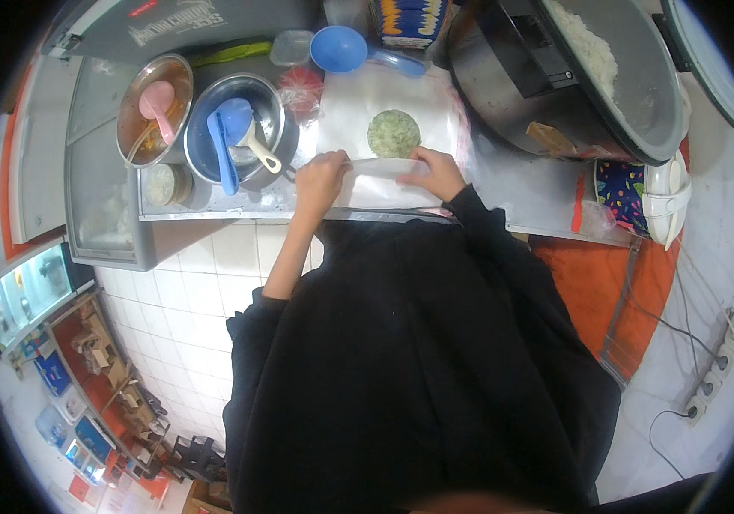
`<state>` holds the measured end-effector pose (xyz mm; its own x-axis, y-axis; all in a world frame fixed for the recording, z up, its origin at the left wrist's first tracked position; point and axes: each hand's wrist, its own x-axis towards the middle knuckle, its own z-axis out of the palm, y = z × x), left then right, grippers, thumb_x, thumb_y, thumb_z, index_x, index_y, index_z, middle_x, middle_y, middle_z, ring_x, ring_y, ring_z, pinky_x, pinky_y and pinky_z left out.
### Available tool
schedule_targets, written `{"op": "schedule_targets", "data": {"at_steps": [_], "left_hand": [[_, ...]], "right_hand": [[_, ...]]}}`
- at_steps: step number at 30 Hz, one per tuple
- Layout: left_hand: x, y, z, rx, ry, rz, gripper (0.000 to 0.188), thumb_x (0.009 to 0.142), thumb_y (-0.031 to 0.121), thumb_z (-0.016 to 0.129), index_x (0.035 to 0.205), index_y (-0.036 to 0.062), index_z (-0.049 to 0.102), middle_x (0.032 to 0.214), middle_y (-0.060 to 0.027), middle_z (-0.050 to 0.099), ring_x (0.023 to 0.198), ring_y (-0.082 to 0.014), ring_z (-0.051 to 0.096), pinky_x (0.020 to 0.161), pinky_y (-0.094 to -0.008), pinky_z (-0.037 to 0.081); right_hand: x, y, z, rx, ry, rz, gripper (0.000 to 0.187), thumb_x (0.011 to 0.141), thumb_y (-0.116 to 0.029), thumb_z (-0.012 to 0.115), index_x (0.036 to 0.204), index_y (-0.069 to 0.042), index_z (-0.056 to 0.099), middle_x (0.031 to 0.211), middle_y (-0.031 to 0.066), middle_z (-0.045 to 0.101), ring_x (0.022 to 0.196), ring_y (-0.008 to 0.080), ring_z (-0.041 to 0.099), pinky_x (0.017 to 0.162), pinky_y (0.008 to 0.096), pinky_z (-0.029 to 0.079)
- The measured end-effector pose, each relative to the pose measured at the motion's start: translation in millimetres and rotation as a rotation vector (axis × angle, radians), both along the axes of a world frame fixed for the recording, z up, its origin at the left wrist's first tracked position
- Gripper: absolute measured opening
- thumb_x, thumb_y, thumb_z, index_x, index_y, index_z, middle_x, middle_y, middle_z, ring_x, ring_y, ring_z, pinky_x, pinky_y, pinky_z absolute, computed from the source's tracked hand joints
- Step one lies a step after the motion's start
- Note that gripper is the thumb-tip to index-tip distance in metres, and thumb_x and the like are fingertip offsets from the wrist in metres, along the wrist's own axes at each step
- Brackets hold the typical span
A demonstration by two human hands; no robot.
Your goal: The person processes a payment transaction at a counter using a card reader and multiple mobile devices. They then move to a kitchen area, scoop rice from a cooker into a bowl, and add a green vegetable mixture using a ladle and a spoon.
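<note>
A flat round of greenish rice (394, 134) lies on white wrapping paper (346, 107) spread over the counter in front of me. My left hand (320, 182) pinches the near left part of the sheet. At the near right, my right hand (437, 174) grips the same sheet between thumb and fingers. Between both hands the paper's near edge is lifted and bent toward the rice, just short of it or barely touching; I cannot tell which. A blue plastic scoop (339, 50) rests at the far edge of the paper.
Left of the paper stand a steel bowl (204, 98) with blue spatulas and a white-handled spoon, a reddish-stained bowl (131, 90) with a pink ladle (158, 101), and a jar (166, 185). A large rice cooker (504, 103) holding white rice fills the right.
</note>
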<state>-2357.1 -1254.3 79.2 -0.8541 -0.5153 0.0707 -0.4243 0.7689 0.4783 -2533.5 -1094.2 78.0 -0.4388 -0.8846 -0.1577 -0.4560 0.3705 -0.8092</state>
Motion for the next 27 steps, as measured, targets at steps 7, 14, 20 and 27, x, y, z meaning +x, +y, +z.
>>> {"op": "schedule_targets", "data": {"at_steps": [7,14,20,27], "left_hand": [[16,0,-2,-0.131,0.183,-0.075,0.025,0.058,0.002,0.062,0.080,0.0130,0.065,0.085,-0.0024,0.059,0.085,-0.0240,0.052,0.069,-0.0345,0.042],[37,4,4,0.201,0.269,-0.226,0.020,0.060,-0.003,0.053,0.076,0.0066,0.062,0.086,-0.0034,0.060,0.090,-0.0276,0.051,0.073,-0.0392,0.041],[-13,18,-15,0.448,0.099,0.551,0.016,0.072,0.003,0.050,0.086,0.0071,0.056,0.081,-0.0137,0.061,0.078,-0.0337,0.057,0.065,-0.0418,0.045],[-13,46,-36,-0.122,0.080,0.058,0.027,0.074,0.011,0.051,0.100,0.0066,0.052,0.106,-0.0115,0.054,0.099,-0.0246,0.050,0.078,-0.0404,0.039]], "right_hand": [[-9,61,-17,0.087,0.573,-0.068,0.012,0.060,-0.015,0.065,0.061,-0.007,0.055,0.066,0.0055,0.052,0.068,0.0245,0.055,0.060,0.0358,0.043],[-13,94,-11,-0.165,-0.056,-0.067,0.010,0.068,-0.013,0.066,0.073,-0.005,0.062,0.063,0.0041,0.054,0.060,0.0145,0.051,0.054,0.0277,0.038],[-15,27,-37,-0.144,0.065,-0.530,0.017,0.081,-0.022,0.055,0.082,-0.005,0.059,0.067,0.0129,0.059,0.060,0.0238,0.056,0.056,0.0333,0.041],[-13,4,-37,0.311,0.464,-0.108,0.011,0.073,-0.017,0.054,0.077,-0.006,0.056,0.072,0.0143,0.061,0.067,0.0334,0.059,0.058,0.0439,0.046]]}}
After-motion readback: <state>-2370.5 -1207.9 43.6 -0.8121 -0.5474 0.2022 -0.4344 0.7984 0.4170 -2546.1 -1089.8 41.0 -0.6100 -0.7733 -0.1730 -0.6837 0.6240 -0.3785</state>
